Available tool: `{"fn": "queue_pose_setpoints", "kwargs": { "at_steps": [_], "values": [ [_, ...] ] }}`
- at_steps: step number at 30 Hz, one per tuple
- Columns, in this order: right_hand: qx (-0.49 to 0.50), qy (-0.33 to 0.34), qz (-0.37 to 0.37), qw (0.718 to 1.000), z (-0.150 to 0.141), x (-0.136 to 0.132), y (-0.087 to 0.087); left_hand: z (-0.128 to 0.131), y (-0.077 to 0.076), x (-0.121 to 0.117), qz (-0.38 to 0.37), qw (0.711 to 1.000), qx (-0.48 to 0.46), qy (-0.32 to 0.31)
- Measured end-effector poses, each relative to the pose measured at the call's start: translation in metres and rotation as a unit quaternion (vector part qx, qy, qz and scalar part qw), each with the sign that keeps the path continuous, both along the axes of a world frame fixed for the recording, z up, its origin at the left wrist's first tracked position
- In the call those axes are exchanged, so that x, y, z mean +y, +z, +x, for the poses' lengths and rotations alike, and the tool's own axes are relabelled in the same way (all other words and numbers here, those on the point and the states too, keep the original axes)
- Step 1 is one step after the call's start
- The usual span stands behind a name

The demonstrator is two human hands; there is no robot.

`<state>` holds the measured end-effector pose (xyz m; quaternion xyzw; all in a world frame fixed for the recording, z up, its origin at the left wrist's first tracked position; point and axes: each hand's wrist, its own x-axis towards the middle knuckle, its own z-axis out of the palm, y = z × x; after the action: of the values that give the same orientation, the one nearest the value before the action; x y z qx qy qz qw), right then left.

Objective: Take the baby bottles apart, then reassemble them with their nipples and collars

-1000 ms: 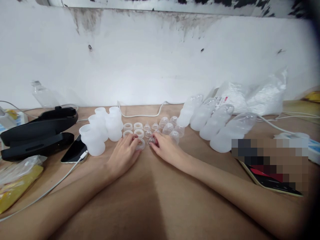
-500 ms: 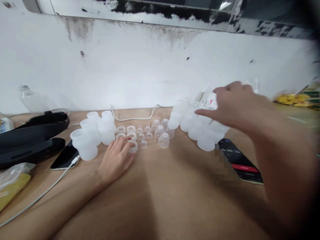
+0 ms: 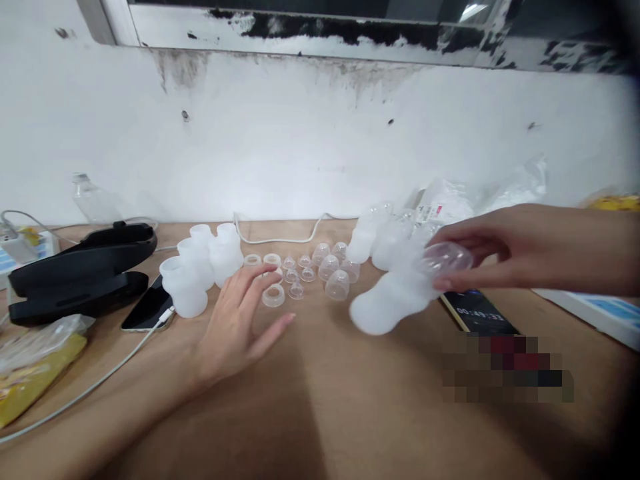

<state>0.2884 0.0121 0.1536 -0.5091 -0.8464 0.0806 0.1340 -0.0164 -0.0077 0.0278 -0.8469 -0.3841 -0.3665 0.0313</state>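
Observation:
My right hand (image 3: 493,245) grips a translucent white bottle (image 3: 395,300) by its clear capped end and holds it tilted just above the wooden table (image 3: 350,413). My left hand (image 3: 240,320) hovers with fingers spread over the table, just left of a white ring (image 3: 273,295). Behind the ring lie more white rings (image 3: 273,259), small clear nipples (image 3: 300,273) and clear dome caps (image 3: 336,283). Several more bottles (image 3: 373,233) lie on their sides at the back right.
White cups (image 3: 200,267) cluster left of the rings. Further left are a black device (image 3: 80,267), a phone (image 3: 147,308) on a white cable, and a yellow packet (image 3: 30,373). Another phone (image 3: 480,320) lies under my right hand. Plastic bags (image 3: 480,193) rest against the wall.
My right hand left the small parts, reached to the bottles at the back right and has lifted one toward the middle. My left hand came off the ring and opened.

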Motion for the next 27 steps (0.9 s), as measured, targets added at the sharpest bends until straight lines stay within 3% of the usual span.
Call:
{"fn": "queue_pose_setpoints", "kwargs": {
  "at_steps": [2,4,9,14,17,27],
  "values": [
    [-0.037,0.034,-0.108,0.993,-0.030,-0.010,-0.004,0.003,0.016,-0.012,-0.064,0.997,-0.029,-0.006],
    [0.004,0.079,-0.176,0.981,-0.057,-0.013,-0.013,0.006,0.029,-0.019,-0.120,0.993,-0.004,-0.007],
    [-0.017,0.113,-0.208,0.971,-0.093,-0.009,-0.041,0.008,0.037,-0.019,-0.215,0.961,0.175,-0.013],
    [-0.068,0.142,-0.235,0.959,-0.104,0.000,-0.066,0.006,0.021,-0.013,-0.127,0.956,0.263,-0.036],
    [-0.050,0.174,-0.262,0.948,-0.109,0.008,-0.076,0.004,0.014,-0.010,-0.125,0.949,0.285,-0.050],
    [-0.021,0.216,-0.192,0.957,-0.106,0.018,-0.079,-0.007,0.003,0.003,-0.090,0.960,0.258,-0.058]
  ]
}}
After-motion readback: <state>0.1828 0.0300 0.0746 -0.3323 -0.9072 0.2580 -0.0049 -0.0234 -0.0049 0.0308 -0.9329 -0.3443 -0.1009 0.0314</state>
